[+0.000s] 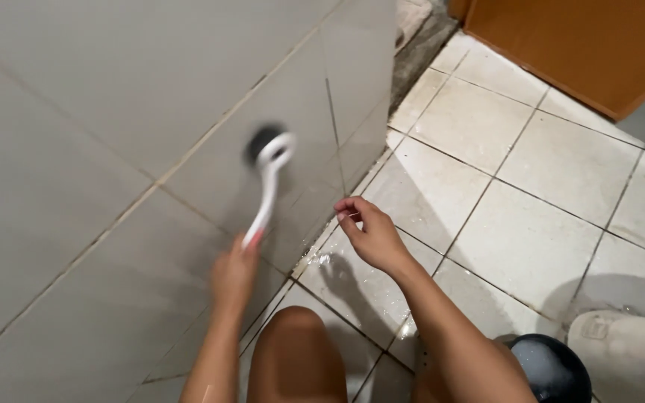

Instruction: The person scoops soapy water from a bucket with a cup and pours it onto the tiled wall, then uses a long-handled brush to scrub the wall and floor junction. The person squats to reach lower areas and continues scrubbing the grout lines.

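The left hand point(234, 275) grips a white scrub brush point(266, 179), its dark head pressed against the tiled wall point(113, 112); the right hand point(371, 235) hovers loosely curled, empty, beside that wall.

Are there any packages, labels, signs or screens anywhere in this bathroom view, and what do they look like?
None in view: no package, label, sign or screen.
What shows instead: a white long-handled scrub brush with a dark head, held by the left hand against the grey tiled wall.
The right hand hangs free over the wet floor tiles.
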